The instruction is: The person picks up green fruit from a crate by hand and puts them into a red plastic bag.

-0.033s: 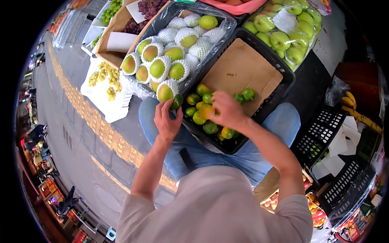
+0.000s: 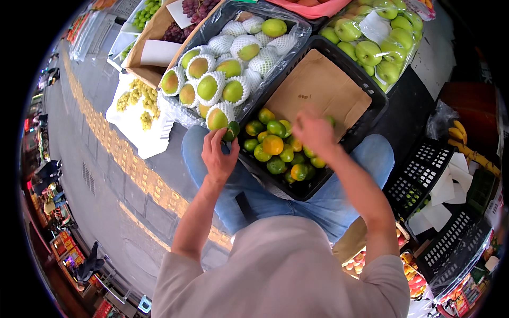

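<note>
Between my knees stands a black plastic crate (image 2: 379, 104) lined with a sheet of brown cardboard (image 2: 321, 87). Green and orange mandarins (image 2: 273, 144) are heaped in its near part. My left hand (image 2: 219, 158) is closed on a dark green mandarin (image 2: 231, 131) at the crate's left rim, beside a net-wrapped pear. Over the right side of the heap is my right hand (image 2: 317, 132), its fingers smeared by motion. A green mandarin (image 2: 331, 121) partly shows just beyond that hand. Whether the right hand holds anything cannot be made out.
Left of the crate, a plastic-lined box (image 2: 299, 33) holds pears in white foam nets. Yellow-green grapes (image 2: 139, 100) lie on white paper farther left. Green apples (image 2: 371, 53) sit at the upper right. Black baskets (image 2: 424, 165) and bananas (image 2: 459, 132) stand to my right.
My right hand has left the orange mandarin and shifted right, up over the heap's edge. That mandarin now rests among the others. My left hand stays on its mandarin.
</note>
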Available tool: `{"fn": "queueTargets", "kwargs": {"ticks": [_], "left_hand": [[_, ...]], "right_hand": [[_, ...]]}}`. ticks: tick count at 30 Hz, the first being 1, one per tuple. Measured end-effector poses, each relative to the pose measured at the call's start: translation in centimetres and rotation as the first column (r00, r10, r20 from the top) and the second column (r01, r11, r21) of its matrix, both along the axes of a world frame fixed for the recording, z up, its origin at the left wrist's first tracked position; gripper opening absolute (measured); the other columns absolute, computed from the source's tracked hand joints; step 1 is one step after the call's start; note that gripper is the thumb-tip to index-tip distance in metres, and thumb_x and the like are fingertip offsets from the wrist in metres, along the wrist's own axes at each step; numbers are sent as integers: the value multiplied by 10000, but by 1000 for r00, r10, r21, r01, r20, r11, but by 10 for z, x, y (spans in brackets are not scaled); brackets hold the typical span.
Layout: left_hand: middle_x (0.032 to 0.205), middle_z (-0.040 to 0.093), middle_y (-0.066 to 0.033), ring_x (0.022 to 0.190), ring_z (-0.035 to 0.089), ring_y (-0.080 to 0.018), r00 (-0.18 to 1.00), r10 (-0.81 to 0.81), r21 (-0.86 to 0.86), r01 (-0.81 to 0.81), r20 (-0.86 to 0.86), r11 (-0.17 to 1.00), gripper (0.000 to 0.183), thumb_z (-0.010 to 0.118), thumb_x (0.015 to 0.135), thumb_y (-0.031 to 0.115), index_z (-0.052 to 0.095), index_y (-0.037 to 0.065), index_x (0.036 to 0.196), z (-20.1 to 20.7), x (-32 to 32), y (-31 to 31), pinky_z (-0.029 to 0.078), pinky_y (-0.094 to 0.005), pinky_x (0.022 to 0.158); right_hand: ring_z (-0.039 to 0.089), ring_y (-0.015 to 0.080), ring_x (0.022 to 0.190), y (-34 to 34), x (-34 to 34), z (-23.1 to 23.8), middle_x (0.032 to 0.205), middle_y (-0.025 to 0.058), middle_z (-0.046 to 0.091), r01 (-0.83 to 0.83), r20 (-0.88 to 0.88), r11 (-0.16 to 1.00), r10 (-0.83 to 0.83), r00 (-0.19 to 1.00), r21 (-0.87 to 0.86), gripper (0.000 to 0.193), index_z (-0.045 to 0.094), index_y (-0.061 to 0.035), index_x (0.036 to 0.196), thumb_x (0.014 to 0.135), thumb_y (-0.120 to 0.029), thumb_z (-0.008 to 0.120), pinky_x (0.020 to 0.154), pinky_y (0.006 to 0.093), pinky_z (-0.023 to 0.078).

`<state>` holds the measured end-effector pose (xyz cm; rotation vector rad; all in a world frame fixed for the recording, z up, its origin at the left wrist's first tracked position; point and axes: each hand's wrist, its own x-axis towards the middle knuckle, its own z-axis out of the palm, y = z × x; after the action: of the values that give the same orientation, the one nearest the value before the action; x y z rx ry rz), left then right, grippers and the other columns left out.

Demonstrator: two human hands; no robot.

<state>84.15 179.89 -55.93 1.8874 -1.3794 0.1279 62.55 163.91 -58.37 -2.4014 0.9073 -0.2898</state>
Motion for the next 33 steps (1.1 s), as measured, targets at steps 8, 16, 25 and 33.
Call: {"fn": "queueTargets", "kwargs": {"ticks": [8,16,25,33], "left_hand": [[1002,630,-138,845,646,-298,1000,8,5,-8,-13,1000,452,784,699,16,603,57,1111,-5,-2,-1,555,-356,684],[1006,632,-135,841,648,-297,999,40,4,-40,-7,999,448,785,698,15,605,59,1106,-5,4,5,553,-355,677],[1003,631,-118,852,645,-303,988,-154,-73,156,25,985,429,777,675,6,629,70,1072,8,-7,-24,546,-381,715],[1137,602,-112,1053,589,-324,918,-386,191,364,95,912,383,707,747,45,644,88,1122,33,-56,-59,508,-401,880]], "right_hand": [[591,321,1146,-70,-57,-55,1209,161,625,265,-649,939,-63,759,218,500,650,-93,1191,723,-258,711,985,426,466],[638,320,1026,-31,10,23,1085,166,664,275,-26,894,-285,958,355,465,652,-70,1128,718,-270,741,890,403,509],[641,180,964,5,62,20,1067,71,645,-56,88,80,-477,874,995,414,563,-81,1289,1005,-369,476,808,338,538],[624,160,946,-39,4,-19,1007,49,641,-58,-22,-115,-594,804,992,320,586,-110,1240,939,-217,558,781,375,566]]}}
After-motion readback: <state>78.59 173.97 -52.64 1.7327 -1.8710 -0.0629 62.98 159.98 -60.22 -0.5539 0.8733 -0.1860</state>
